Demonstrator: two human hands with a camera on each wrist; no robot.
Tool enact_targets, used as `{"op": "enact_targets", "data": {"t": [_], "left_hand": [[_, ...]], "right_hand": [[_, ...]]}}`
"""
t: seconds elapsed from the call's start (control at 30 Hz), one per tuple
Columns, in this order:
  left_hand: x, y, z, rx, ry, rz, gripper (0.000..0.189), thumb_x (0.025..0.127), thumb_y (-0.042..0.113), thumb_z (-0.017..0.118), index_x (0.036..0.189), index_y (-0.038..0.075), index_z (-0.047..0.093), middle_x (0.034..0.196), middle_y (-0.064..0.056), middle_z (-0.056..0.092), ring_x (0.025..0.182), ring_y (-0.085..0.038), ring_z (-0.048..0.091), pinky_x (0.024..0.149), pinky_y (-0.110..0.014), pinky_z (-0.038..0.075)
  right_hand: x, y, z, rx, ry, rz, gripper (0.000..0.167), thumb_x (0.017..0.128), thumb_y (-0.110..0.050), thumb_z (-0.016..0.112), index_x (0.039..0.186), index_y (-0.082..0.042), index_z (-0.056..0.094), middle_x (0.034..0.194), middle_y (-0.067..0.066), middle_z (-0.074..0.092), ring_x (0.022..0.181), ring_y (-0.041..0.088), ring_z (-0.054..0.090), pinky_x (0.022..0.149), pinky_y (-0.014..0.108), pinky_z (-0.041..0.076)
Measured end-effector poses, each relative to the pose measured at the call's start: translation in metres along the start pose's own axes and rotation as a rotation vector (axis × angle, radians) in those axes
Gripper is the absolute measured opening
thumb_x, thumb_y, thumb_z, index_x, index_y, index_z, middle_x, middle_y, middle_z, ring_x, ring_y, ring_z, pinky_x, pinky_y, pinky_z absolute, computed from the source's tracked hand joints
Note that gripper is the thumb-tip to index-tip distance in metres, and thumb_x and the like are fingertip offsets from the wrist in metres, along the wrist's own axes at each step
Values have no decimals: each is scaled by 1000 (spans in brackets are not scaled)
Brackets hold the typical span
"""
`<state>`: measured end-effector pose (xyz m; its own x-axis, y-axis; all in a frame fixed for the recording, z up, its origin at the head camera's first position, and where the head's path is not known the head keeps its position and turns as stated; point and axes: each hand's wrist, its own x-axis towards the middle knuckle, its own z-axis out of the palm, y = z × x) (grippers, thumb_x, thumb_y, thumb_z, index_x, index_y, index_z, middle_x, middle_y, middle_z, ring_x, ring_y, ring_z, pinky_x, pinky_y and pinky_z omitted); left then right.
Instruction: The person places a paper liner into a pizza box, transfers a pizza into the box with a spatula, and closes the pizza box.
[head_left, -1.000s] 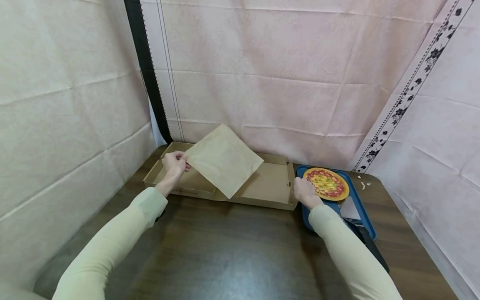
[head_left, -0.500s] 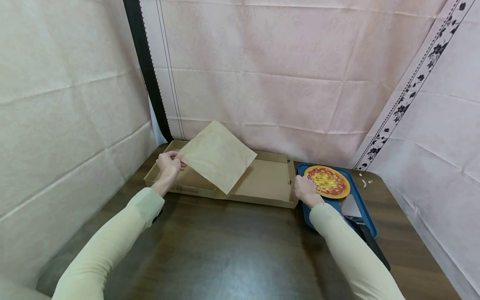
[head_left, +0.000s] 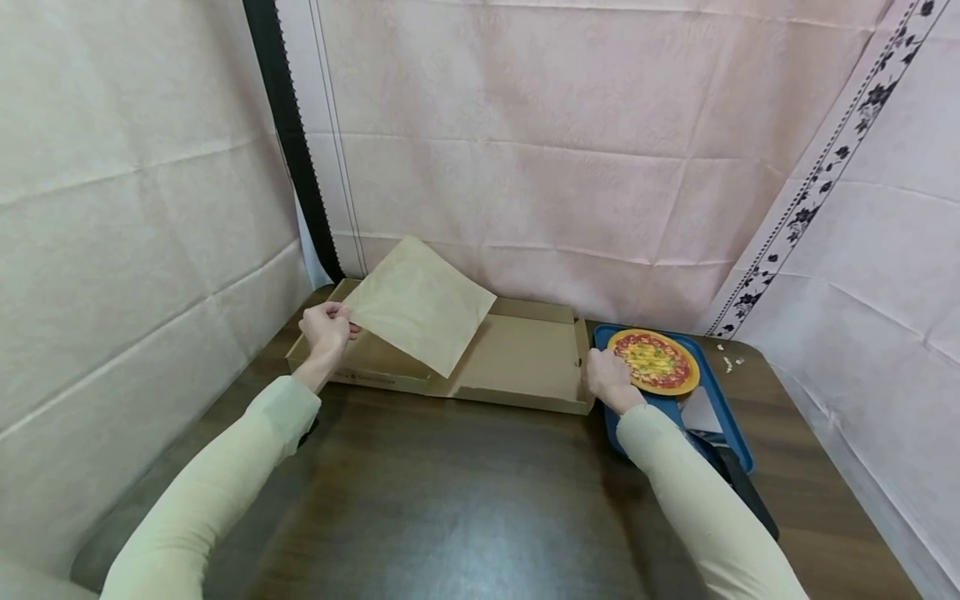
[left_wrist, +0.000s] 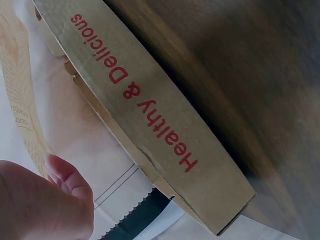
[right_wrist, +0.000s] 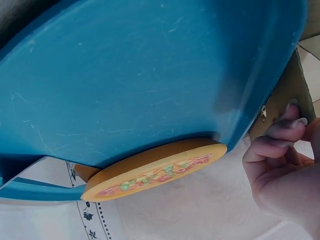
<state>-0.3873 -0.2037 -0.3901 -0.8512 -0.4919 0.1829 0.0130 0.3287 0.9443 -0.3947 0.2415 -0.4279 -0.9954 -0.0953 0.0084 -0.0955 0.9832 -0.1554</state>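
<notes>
In the head view my left hand (head_left: 328, 327) pinches a corner of a tan paper sheet (head_left: 423, 304). It hangs tilted above the open cardboard pizza box (head_left: 525, 354). Printing shows on the sheet (left_wrist: 24, 105) in the left wrist view, and red lettering runs along the wall of the box (left_wrist: 135, 95). At the box's right end my right hand (head_left: 609, 379) grips the side wall, fingers curled; its thumb is hard to make out. Just right of that hand lies a pizza (head_left: 654, 362) on a blue tray (head_left: 716, 396).
A white flat piece (head_left: 699, 417) lies on the tray, and a black object (head_left: 738, 487) is partly behind the right sleeve. Small pale bits (head_left: 727, 362) lie on the wooden table (head_left: 465, 492). A pale curtain (head_left: 525, 192) stands close behind the box.
My left hand has moved left, carrying the paper sheet left over the box's left part. More of the box's right part shows. The right hand has stayed at the box's end.
</notes>
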Motion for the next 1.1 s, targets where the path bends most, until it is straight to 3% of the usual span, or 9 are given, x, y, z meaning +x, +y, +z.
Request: {"op": "enact_targets", "data": {"t": [0.13,0.2,0.43,0.63,1.1], "left_hand": [[1,-1,0,14,16,2,24,98,8,51,108,-6,68,80,-18,73,42,-1,59,53,-26,57],[1,-1,0,2,21,1,24,98,7,51,109,-6,68,81,-18,73,44,-2,60,50,-22,55],[2,-5,-8,-26,38,-20,25,98,8,51,110,-5,68,60,5,63,44,-2,61,47,-19,52],[3,-9,-12,-46,54,-42,25,97,7,49,110,-6,67,52,13,57,44,-2,61,46,-17,52],[4,-18,-18,-8,113,-77,26,98,10,48,107,-5,67,46,16,54,39,0,57,42,-18,48]], "right_hand": [[0,2,-1,7,-5,2,16,95,-6,52,86,3,61,71,15,57,59,27,57,51,33,47],[0,3,-2,4,-5,-3,16,95,-6,52,84,3,61,70,15,57,58,27,56,50,32,46],[1,-1,-3,-18,10,-21,13,92,-5,56,84,3,63,71,15,58,60,27,57,54,37,51],[2,-2,0,-32,15,-16,12,91,-6,58,87,4,63,75,17,60,62,28,57,57,40,53],[0,-1,0,-18,24,-19,13,91,-6,57,84,3,63,74,17,60,63,28,57,57,40,52]]}}
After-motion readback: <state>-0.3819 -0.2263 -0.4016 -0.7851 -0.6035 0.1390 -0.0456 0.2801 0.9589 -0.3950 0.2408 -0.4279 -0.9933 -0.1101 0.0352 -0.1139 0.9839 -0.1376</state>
